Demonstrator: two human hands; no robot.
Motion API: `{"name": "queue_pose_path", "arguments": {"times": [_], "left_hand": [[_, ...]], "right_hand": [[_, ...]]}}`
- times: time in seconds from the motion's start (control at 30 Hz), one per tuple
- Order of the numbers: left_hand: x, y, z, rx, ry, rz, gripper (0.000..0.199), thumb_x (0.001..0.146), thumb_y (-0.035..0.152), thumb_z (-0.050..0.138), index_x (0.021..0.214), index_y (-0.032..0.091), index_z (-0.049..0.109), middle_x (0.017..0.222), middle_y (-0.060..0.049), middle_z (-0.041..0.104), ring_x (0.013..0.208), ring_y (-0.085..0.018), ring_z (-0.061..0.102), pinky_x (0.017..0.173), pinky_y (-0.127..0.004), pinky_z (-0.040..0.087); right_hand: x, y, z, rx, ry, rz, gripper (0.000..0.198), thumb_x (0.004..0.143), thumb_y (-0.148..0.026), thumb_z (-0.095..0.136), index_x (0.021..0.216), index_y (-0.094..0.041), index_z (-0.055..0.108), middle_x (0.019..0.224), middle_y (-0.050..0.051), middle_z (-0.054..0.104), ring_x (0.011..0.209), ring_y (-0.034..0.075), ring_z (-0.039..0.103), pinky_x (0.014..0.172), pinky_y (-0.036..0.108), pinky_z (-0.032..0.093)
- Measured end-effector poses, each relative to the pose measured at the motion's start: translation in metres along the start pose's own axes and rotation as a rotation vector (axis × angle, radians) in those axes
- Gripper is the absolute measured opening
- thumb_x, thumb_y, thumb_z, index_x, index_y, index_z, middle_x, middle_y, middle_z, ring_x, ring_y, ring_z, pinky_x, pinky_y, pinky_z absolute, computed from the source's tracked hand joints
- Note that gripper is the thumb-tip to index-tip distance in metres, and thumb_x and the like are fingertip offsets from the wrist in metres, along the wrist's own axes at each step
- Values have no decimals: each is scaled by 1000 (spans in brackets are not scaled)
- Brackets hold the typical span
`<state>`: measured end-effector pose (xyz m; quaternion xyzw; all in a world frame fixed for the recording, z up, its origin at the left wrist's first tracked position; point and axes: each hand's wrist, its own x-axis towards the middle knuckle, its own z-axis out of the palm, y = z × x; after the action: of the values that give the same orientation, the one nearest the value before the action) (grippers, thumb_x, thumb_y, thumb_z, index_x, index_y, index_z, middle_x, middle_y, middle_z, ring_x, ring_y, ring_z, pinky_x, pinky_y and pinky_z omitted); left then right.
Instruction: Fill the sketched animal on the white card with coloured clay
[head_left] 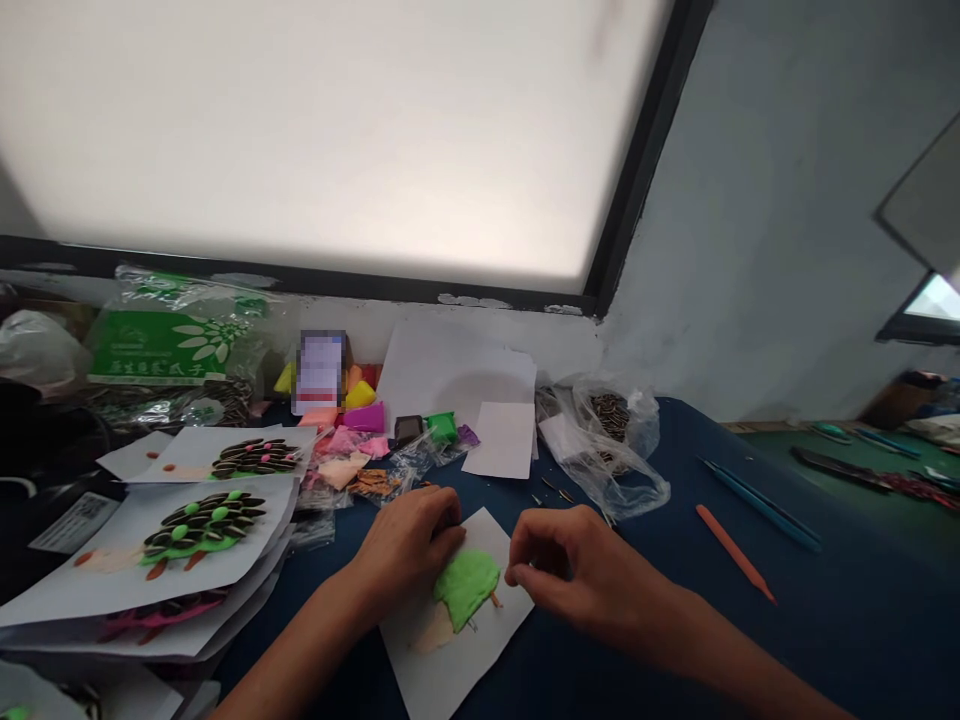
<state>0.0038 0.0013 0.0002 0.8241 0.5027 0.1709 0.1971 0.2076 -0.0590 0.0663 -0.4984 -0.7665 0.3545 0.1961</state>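
We are at a blue tabletop (825, 620) that meets the wall at its far edge and slants away on the right. A printed bag of seeds (169, 345) stands by the far left corner, and in front of it, towards the left, overlapping picture sheets (247, 540) are piled. Blank paper (450, 360) leans at the middle of the far edge, with a clear plastic bag (607, 440) just right of it. Bright clay packets (367, 440) crowd the space left of the paper.

Our work sheet (427, 695) lies slantwise, near us, between both hands. Our left hand (412, 530) rests at its upper left, fingers curled beside the clay; we cannot tell whether they grip anything. Our right hand (585, 560) is at its right edge, thumb and forefinger narrowly apart, anything between them unclear.

Beyond the right hand lie teal tools (761, 505) and an orange tool (735, 552), leaving moving room; the left side is tighter.

On the sheet, the green clay body (466, 588), a peach patch (435, 632) and one small orange leg (496, 600) are in place. Seeds and dots, seen on the piled pictures, seem still to be added.
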Motion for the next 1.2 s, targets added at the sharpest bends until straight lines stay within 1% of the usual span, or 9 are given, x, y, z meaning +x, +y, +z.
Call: {"name": "queue_pose_path", "arguments": {"times": [0.1, 0.23, 0.4, 0.5, 0.6, 0.77, 0.93, 1.1, 1.2], "left_hand": [[0, -2, 3, -16, 22, 18, 7, 83, 21, 56, 80, 21, 61, 80, -2, 66, 74, -20, 60, 62, -28, 35], [-1, -2, 2, -74, 46, 21, 9, 82, 22, 55, 83, 20, 64, 77, -3, 65, 71, -20, 58, 62, -29, 35], [-2, 17, -15, -389, 148, -19, 24, 83, 38, 53, 87, 19, 66, 77, -4, 64, 70, -20, 55, 63, -30, 40], [-5, 33, -22, -690, 84, -48, 30, 80, 45, 56, 82, 18, 65, 73, -2, 61, 66, -17, 54, 60, -28, 41], [-9, 43, -21, -845, 22, -103, 32, 74, 47, 61, 80, 16, 66, 69, -1, 60, 60, -14, 53, 55, -26, 41], [-22, 49, -17, -1008, -30, -236, 34, 69, 46, 66, 82, 15, 67, 67, 1, 60, 51, -11, 52, 49, -24, 38], [-37, 57, -15, -1121, -101, -222, 45, 69, 56, 71, 83, 13, 71, 61, 1, 61, 53, -12, 55, 54, -25, 42], [-47, 58, -12, -1195, -40, -243, 51, 65, 59, 78, 81, 11, 73, 54, -1, 62, 52, -11, 55, 55, -24, 42], [-51, 54, -10, -1215, -27, -216, 44, 66, 54, 81, 74, 11, 73, 58, -2, 65, 53, -11, 56, 55, -22, 43]], "right_hand": [[2, 2, 1, 124, -2, 65, 5, 80, -14, 62, 77, -16, 65, 61, -5, 54, 53, 8, 44, 48, 19, 32], [7, 11, 7, 214, -12, 79, 8, 79, -16, 62, 80, -15, 71, 65, -2, 60, 57, 9, 49, 52, 19, 37], [14, 19, 12, 326, 91, 63, 20, 81, -18, 59, 89, -14, 76, 79, 4, 70, 66, 13, 57, 61, 23, 43], [15, 20, 16, 385, 170, 43, 19, 82, -23, 60, 89, -14, 76, 77, 3, 69, 68, 14, 57, 63, 24, 43], [14, 20, 21, 457, 195, 16, 20, 81, -28, 64, 90, -13, 75, 71, 1, 65, 62, 12, 52, 58, 24, 41], [11, 18, 29, 530, 239, -84, 21, 83, -34, 68, 90, -14, 71, 74, 1, 65, 63, 12, 52, 59, 24, 43], [9, 17, 32, 446, 263, -149, 24, 86, -39, 68, 84, -15, 67, 74, 1, 62, 64, 13, 52, 59, 26, 42], [9, 15, 34, 430, 310, -123, 35, 76, -44, 80, 87, -17, 59, 76, -1, 58, 67, 13, 52, 60, 26, 42], [9, 13, 34, 538, 208, -57, 46, 70, -47, 84, 93, -17, 57, 79, -1, 58, 70, 13, 55, 59, 24, 43]]}}
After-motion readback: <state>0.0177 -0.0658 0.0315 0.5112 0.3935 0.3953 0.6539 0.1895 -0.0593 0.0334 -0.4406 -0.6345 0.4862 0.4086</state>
